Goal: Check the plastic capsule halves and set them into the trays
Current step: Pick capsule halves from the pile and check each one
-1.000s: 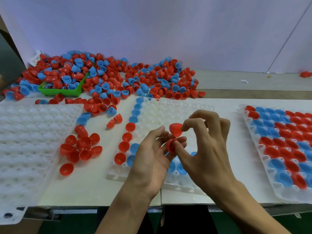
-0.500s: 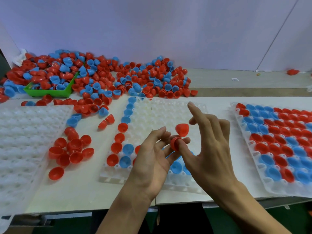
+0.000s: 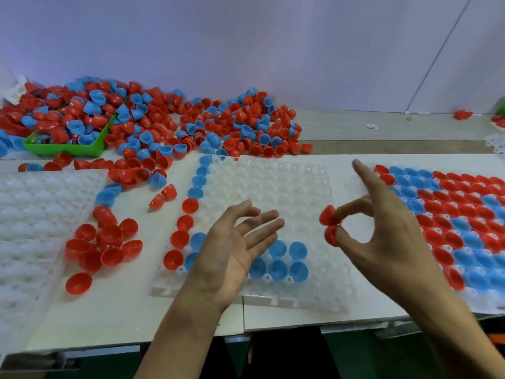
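Observation:
My right hand (image 3: 382, 231) pinches two red capsule halves (image 3: 329, 224), one above the other, between thumb and fingers, held above the right part of the middle clear tray (image 3: 287, 187). My left hand (image 3: 235, 250) hovers flat and empty, palm up, over the tray's near left part, hiding some cells. That tray holds a column of blue and red halves along its left edge and several blue halves (image 3: 287, 261) in its near rows. A small heap of red halves (image 3: 101, 247) lies on the table left of the tray.
A big pile of red and blue halves (image 3: 164, 127) spreads across the back, partly in a green bin (image 3: 65, 149). An empty clear tray (image 3: 35, 228) lies at the left. A nearly full tray (image 3: 464, 220) lies at the right. The table's front edge is near.
My hands have parted. The right hand moved right with both red halves, and the left hand let go and opened flat over the tray.

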